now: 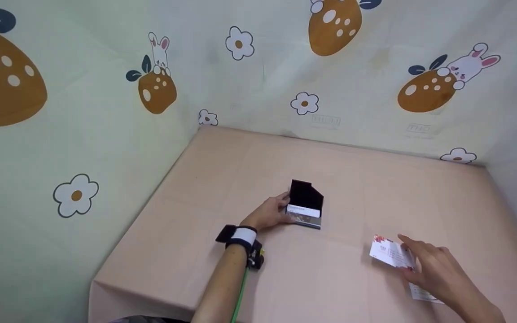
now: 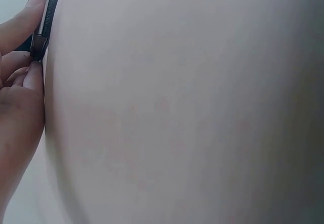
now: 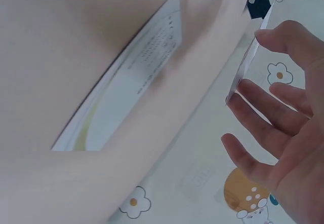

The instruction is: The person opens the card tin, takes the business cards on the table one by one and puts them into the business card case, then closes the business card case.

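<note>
An opened business card case (image 1: 306, 195) with a black lining and a silvery front lies on the table, a white card (image 1: 303, 210) showing inside it. My left hand (image 1: 268, 212) grips the case by its left side; in the left wrist view the thumb and fingers pinch its edge (image 2: 49, 12). To the right, my right hand (image 1: 440, 268) holds a white business card (image 1: 387, 252) with red floral corners between thumb and fingertips, raised above the table. Partly hidden under that hand are other white cards (image 1: 423, 294), seen stacked in the right wrist view (image 3: 134, 77).
A pale pink cloth covers the table (image 1: 222, 179). Around its back and sides hang pale sheets (image 1: 263, 85) printed with bunnies, flowers and orange fruit. A strapped wrist camera (image 1: 255, 255) with a green cable (image 1: 239, 296) sits on the left wrist.
</note>
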Tool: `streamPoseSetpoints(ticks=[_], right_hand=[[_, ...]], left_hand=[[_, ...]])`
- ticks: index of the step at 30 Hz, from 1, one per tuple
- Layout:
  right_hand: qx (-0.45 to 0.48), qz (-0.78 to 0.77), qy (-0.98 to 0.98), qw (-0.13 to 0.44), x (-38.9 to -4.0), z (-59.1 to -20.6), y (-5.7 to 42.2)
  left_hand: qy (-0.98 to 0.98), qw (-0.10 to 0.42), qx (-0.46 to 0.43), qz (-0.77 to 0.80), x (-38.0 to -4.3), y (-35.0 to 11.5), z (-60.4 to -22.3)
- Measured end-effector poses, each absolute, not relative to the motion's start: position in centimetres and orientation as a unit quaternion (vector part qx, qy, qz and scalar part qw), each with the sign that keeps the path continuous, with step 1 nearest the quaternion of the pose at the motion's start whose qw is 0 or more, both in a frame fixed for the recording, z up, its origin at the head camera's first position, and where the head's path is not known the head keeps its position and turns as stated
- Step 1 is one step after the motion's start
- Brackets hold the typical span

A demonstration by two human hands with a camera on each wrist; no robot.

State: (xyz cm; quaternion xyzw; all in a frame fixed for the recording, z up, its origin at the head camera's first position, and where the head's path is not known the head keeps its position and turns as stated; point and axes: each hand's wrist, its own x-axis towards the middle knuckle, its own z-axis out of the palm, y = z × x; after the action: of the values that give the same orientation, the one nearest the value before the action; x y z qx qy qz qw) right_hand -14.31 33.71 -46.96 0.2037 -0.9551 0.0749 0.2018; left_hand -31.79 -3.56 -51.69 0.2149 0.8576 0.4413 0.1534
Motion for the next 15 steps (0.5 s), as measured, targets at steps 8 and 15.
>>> streamPoseSetpoints(ticks=[8,15], right_hand=[[0.218,0.082,-0.951,0.202,-16.3,-45.3,31.6],[0.226,0.092,-0.951,0.192,-17.7,-45.0,29.4]], left_hand=[[0.857,0.150,0.214,0.445,-31.9,-3.6,-51.7],[0.860,0.158,0.201,0.442,-31.9,-3.5,-51.9]])
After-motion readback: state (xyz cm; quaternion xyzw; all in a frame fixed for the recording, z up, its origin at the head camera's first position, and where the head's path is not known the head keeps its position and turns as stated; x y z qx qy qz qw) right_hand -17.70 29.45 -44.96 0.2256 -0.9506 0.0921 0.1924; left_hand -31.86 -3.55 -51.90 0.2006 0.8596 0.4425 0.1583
